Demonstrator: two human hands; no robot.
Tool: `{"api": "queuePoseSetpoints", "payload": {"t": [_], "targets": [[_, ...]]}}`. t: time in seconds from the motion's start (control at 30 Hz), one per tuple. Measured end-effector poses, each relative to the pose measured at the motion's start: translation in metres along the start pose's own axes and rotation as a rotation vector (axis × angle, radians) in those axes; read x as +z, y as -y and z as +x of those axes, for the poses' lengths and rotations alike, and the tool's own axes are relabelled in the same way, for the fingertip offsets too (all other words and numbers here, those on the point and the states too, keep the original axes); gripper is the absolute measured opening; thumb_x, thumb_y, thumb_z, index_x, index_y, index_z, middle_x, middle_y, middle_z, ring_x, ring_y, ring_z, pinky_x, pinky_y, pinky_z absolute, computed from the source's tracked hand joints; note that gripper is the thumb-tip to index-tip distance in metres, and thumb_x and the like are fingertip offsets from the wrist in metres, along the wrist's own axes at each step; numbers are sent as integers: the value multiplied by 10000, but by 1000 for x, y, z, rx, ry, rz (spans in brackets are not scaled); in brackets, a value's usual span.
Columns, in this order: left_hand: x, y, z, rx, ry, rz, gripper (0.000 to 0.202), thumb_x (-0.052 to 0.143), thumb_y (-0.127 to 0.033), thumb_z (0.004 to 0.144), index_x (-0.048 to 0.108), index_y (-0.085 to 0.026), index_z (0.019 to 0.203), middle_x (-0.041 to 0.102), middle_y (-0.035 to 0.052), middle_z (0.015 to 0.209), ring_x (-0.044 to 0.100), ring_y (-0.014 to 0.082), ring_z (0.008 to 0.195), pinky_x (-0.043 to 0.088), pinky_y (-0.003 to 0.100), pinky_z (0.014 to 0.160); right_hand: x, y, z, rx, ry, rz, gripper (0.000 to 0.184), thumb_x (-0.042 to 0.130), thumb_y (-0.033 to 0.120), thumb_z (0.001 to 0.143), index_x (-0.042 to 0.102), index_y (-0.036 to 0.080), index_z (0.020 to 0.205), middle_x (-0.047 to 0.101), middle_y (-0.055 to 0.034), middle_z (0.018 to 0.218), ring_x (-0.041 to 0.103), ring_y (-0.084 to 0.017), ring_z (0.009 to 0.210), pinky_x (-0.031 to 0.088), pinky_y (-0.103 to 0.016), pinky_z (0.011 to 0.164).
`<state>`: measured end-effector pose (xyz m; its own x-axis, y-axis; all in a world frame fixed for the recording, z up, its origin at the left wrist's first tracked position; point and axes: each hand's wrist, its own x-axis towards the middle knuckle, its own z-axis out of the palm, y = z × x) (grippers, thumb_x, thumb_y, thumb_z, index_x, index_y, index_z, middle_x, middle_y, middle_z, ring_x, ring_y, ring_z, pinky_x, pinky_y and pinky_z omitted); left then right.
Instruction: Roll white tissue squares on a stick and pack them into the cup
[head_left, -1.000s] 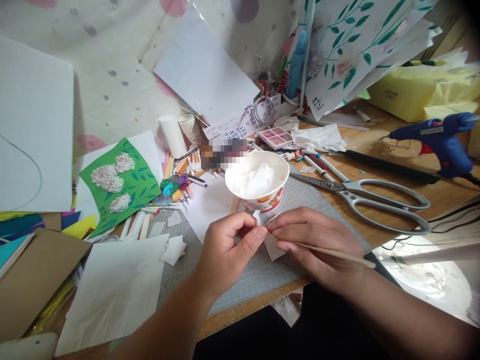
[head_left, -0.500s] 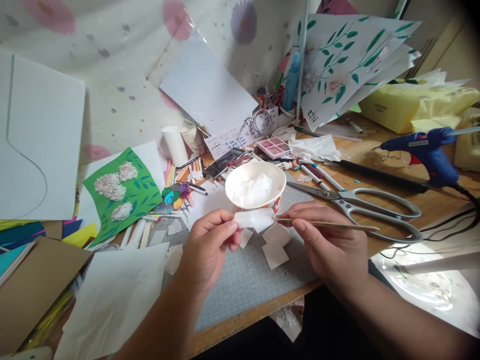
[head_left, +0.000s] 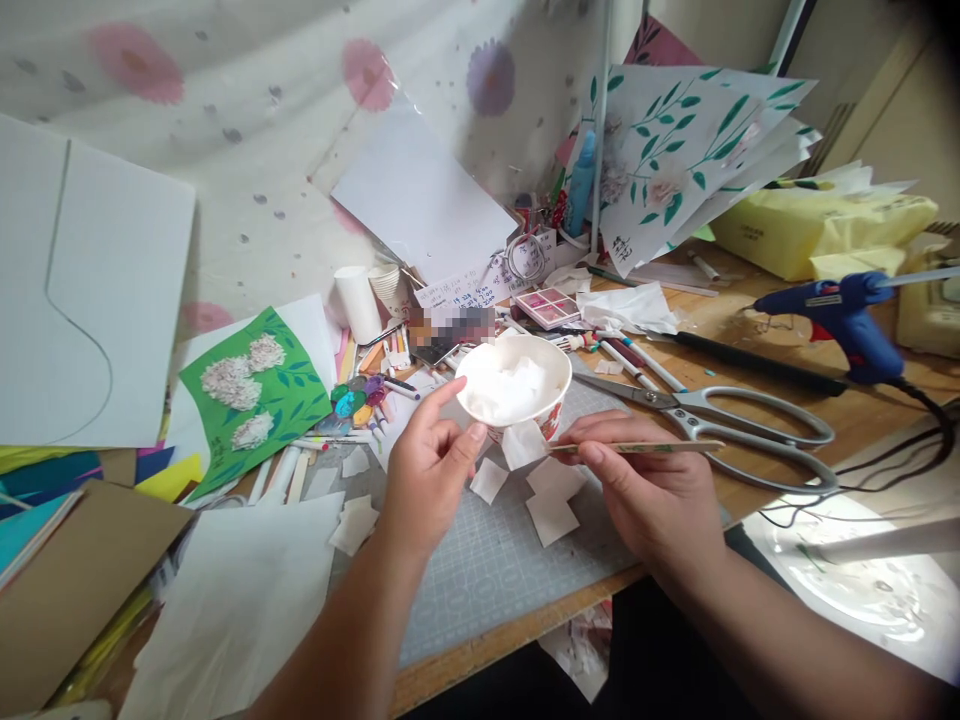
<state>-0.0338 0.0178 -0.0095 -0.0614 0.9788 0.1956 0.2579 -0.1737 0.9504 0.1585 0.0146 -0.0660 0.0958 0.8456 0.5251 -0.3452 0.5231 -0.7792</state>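
My left hand (head_left: 435, 465) is at the near left side of a white paper bowl (head_left: 559, 365), thumb and forefinger apart with nothing between them. The forefinger reaches up to the rim; whether it touches cannot be made out. White, tissue-like paper (head_left: 517, 385) fills the bowl. My right hand (head_left: 649, 490) pinches a thin brown stick (head_left: 675, 447) that points left. A small white paper piece (head_left: 525, 445) is at the stick's tip, in front of the bowl. Below it, several small paper squares (head_left: 553, 515) lie on the grey cutting mat (head_left: 487, 580).
Large scissors (head_left: 697, 405) lie right of the bowl, with a blue glue gun (head_left: 840, 310) beyond. A green flower picture (head_left: 255, 400) and a sheet of white paper (head_left: 232, 590) are on the left. Pens, a palette (head_left: 549, 307) and paper cups (head_left: 358, 305) stand or lie behind.
My left hand has let go of the white paper piece and its fingers have opened towards the bowl. The paper now hangs at the stick's tip by my right hand.
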Motion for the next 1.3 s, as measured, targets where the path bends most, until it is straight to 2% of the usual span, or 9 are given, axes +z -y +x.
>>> {"api": "queuePoseSetpoints", "payload": {"t": [0.1,0.17,0.23,0.27,0.37,0.43,0.67,0.83,1.3], "targets": [[-3,-2,-12,196,-73,62,214,666,-232,894,641,-237,1107,551,-71,633,503,108,593,425,222,610,-1,5,-1,-50,86,10,190,695,145,907,783,293,988,776,-27,918,707,-184,888,596,-328,775],[-3,-7,-19,255,-32,78,169,695,-198,868,674,-240,1030,646,-29,793,592,121,747,481,232,740,-1,9,0,-71,147,15,198,692,147,908,781,291,1011,785,-29,916,718,-186,876,606,-333,776],[-2,-13,-23,181,68,18,237,749,-218,833,686,-244,1059,706,11,980,641,149,900,508,252,832,-2,15,3,-104,189,-3,188,707,149,896,786,278,1008,793,-31,893,726,-182,864,611,-323,777],[-1,-15,-24,94,132,-33,260,774,-235,816,692,-241,1062,716,19,1000,650,158,926,519,255,835,-2,17,4,-119,199,-19,177,718,149,887,791,268,996,796,-33,883,730,-178,851,612,-315,776],[0,-18,-24,-177,330,-205,224,823,-289,780,718,-218,965,716,9,850,653,142,779,533,229,699,-2,23,6,-134,235,-61,159,735,143,867,796,241,977,796,-47,889,745,-177,814,620,-303,743],[1,-16,-23,-263,401,-286,165,824,-311,786,727,-201,861,691,-7,738,619,112,658,508,204,613,-3,25,7,-136,263,-71,158,739,140,861,796,232,978,791,-55,900,754,-182,805,626,-302,725],[1,-13,-23,-274,421,-333,85,784,-279,826,769,-209,779,670,-13,660,572,92,588,464,188,561,-4,26,5,-112,275,12,150,736,171,876,792,244,994,786,-61,920,762,-195,830,647,-341,748],[2,-13,-22,-332,426,-346,102,768,-264,821,754,-200,743,683,-2,662,596,114,607,491,205,574,-4,28,6,-133,309,-24,132,727,167,879,790,225,980,790,-69,911,769,-200,815,651,-341,729],[3,-15,-21,-379,433,-329,119,766,-252,788,731,-178,702,670,11,620,589,130,569,474,237,543,-3,27,7,-148,339,-68,117,710,163,893,772,228,969,778,-66,885,760,-184,801,640,-309,733]]}}
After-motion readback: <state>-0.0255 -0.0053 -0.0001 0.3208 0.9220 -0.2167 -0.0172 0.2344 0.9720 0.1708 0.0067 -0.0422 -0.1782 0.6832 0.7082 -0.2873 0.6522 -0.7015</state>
